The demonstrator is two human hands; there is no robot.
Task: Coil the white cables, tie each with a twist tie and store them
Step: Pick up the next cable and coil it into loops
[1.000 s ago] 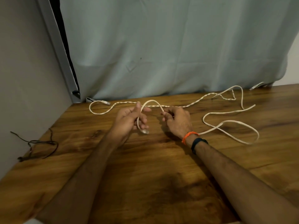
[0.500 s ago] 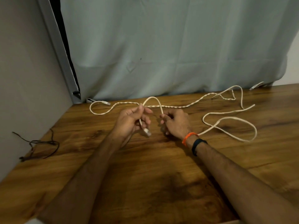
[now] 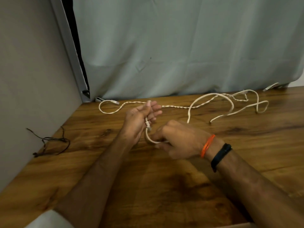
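So at this point the left hand (image 3: 139, 119) was pinching the plug end of the plain white cable (image 3: 212, 96) near the middle of the frame, thumb up, fingers (image 3: 155, 112) curled shut around it, plug hanging just below the grip. My guess is that hand was acting as the anchor so the loops would have something to build on.

The right hand (image 3: 177, 140), just below and right of it, was closed around the next bit of that cable, and a small curved loop ran between the two hands. It looked like the first turn of the coil, barely started. The hand was blurry, so I couldn't tell exactly how the cord sat inside it.

The rest of the cable trailed off to the upper right over the worktop (image 3: 148, 186) in loose arcs, well clear of both hands. A second, twisted white cable (image 3: 177, 106) lay along the back edge by the curtain (image 3: 181, 46), passing behind the left hand, and seemed untouched.

A thin dark wire (image 3: 52, 140) sat at the left edge, possibly a tie; I couldn't say.
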